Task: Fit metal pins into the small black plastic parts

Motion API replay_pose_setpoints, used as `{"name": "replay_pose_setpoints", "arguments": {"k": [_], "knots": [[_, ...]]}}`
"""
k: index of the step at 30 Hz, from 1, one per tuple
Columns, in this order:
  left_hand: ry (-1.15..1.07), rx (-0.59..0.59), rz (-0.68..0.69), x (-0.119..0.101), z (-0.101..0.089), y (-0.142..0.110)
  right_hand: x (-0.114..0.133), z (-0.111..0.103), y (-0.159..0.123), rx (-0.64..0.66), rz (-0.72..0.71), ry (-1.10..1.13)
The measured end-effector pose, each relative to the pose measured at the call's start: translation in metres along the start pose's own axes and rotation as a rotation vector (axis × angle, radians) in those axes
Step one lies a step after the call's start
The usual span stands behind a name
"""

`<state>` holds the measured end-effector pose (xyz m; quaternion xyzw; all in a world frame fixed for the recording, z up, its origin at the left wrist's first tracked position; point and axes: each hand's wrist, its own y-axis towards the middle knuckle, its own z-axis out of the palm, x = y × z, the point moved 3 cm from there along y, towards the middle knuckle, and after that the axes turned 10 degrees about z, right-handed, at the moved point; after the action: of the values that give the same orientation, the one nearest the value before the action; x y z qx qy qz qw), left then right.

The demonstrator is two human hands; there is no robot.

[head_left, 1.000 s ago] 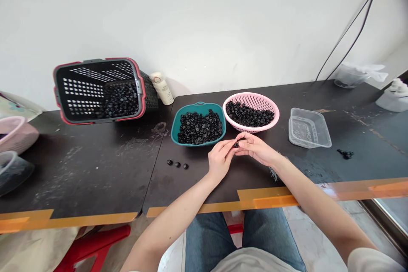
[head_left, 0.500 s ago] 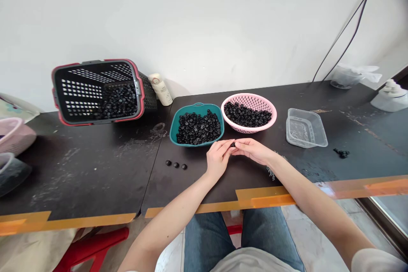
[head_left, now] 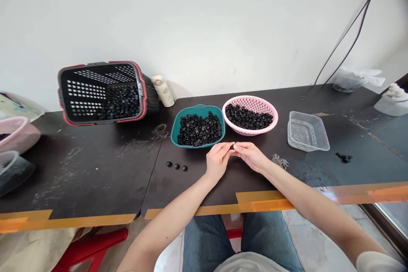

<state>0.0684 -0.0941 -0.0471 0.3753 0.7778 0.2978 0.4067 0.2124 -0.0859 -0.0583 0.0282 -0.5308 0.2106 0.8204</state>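
Note:
A small round black plastic part [head_left: 232, 147] is pinched between my two hands, just in front of the baskets. My left hand [head_left: 217, 159] grips it from the left and my right hand [head_left: 250, 154] from the right, with the fingertips meeting around it. Most of the part is hidden by the fingers. To the left, three black knob-like pieces [head_left: 176, 166] stand in a row on the table. Close behind my left hand is a teal basin [head_left: 172, 134] of black discs. A pink basket [head_left: 273, 106] with black ring-like parts sits behind my right hand.
Small metal pins [head_left: 280, 161] lie beside my right forearm. Farther right are a clear plastic container [head_left: 322, 144] and a small black pile [head_left: 344, 157]. A tipped black basket [head_left: 143, 93] and a white bottle [head_left: 164, 92] are at the back left. Orange tape [head_left: 261, 202] runs along the front edge.
Both hands stay together around the black part, with slight finger shifts. My right forearm has moved so that more of the metal pins shows. The whole view has shifted slightly.

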Motion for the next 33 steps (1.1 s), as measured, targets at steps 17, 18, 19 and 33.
{"name": "replay_pose_setpoints", "arguments": {"k": [17,18,19,33], "knots": [[0.249,0.42,-0.022,-0.008,-0.018,0.001,0.019,-0.014,-0.007,0.141,0.167,-0.617],[0.276,0.445,-0.019,-0.007,-0.024,-0.005,0.019,-0.014,-0.008,0.13,0.173,-0.678],[0.304,0.46,-0.005,-0.006,-0.031,-0.011,0.02,-0.015,-0.01,0.102,0.165,-0.747],[0.784,0.414,-0.143,0.019,-0.131,-0.052,0.059,-0.078,-0.033,-0.148,0.308,-1.428]]}}
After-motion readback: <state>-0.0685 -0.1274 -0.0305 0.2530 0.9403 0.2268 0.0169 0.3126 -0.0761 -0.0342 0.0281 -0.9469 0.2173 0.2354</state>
